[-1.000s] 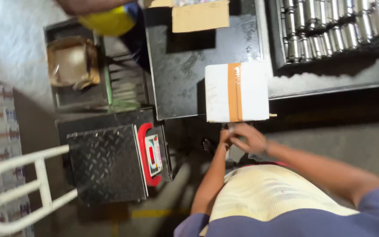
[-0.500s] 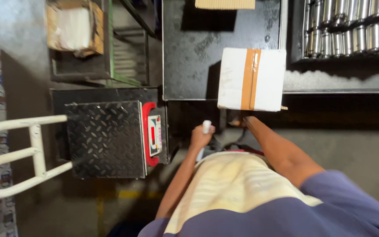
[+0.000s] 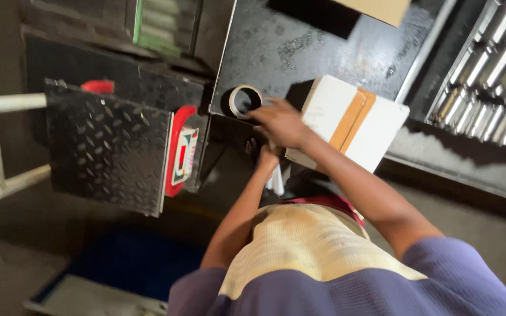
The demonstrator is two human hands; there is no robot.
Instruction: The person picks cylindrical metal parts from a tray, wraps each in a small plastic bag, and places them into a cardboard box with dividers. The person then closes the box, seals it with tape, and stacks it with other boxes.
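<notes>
Tape roll [image 3: 245, 100] sat at the table [image 3: 323, 47] edge — we gripped it right-handed [image 3: 280, 123]; it might slip off — left hand [image 3: 265, 155] unreadable.

The light is looking dim and warm, dark shadows are lying everywhere, and the edges are looking blurry.

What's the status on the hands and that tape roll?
Right hand on the tape roll at the black table's edge. Left hand low, partly hidden underneath. White taped box beside the wrist.
</notes>
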